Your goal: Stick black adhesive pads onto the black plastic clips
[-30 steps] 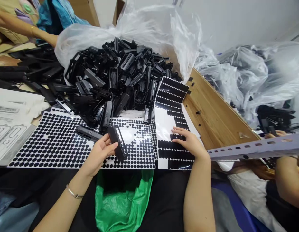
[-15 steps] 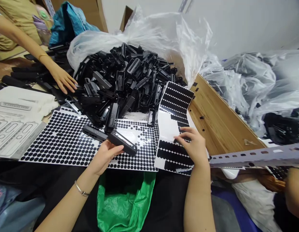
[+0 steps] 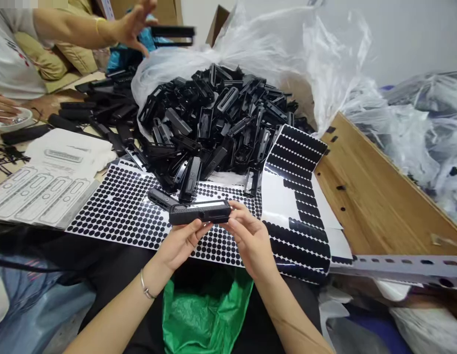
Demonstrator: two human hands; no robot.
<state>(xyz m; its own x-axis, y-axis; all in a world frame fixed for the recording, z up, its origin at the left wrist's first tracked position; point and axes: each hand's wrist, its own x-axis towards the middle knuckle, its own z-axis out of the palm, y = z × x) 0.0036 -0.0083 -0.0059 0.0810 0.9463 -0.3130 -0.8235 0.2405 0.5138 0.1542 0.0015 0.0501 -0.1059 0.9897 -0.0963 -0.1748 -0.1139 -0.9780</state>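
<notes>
Between my two hands is a long black plastic housing [image 3: 198, 212] with a pale strip along its top. My left hand [image 3: 184, 241] grips it from below at the left and middle. The fingers of my right hand [image 3: 248, 236] close on its right end; whether they also hold a small sticker is hidden. Under it lies a white sheet of round black stickers [image 3: 128, 211]. To the right, a curved sheet of black stickers [image 3: 302, 241] has a bare white patch where several are gone. Two similar housings rest on the round-sticker sheet, just beyond my hands.
A large heap of black housings [image 3: 213, 118] spills from a clear plastic bag [image 3: 258, 44]. Below my hands a green bag [image 3: 206, 314] hangs open. Printed cards [image 3: 47, 196] lie at left. A co-worker's hand [image 3: 134, 27] is raised with a black piece beside it.
My right hand has left the sticker sheet and come to the housing's right end. The housing is now level. The co-worker's hand has lifted from the heap with a black piece.
</notes>
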